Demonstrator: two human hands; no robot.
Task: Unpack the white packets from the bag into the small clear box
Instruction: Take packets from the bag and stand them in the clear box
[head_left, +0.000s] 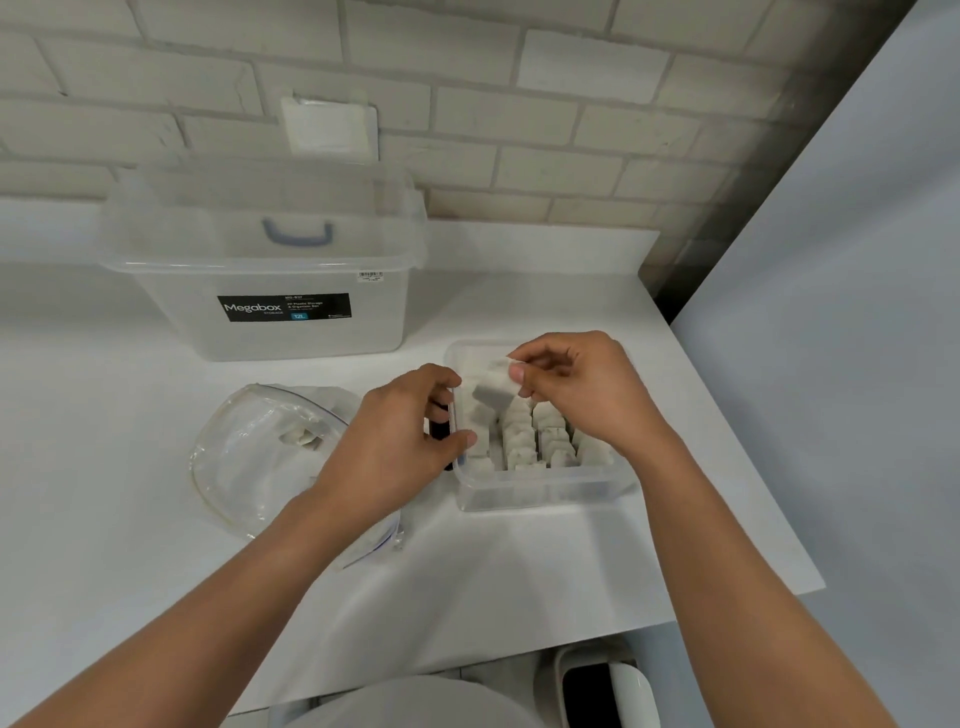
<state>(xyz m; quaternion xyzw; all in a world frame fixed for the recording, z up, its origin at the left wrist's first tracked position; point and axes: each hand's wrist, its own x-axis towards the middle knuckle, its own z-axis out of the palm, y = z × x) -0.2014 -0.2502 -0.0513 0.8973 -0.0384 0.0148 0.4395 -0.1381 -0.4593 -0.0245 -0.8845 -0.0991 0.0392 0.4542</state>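
The small clear box (540, 491) is sitting on the counter (130, 415) just right of the bag (244, 473), with rows of packets (524, 441) standing in it. The large storage bin (249, 270) is standing behind both, against the wall (571, 130). A few packets are lying inside the bag.

The right hand (571, 384) pinches a white packet (493, 392) over the small clear box (540, 493), whose edge the left hand (400, 441) grips.

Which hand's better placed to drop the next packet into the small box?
Right. The right hand pinches a white packet over the small clear box; the left hand grips the box's left wall, likely steadying it.
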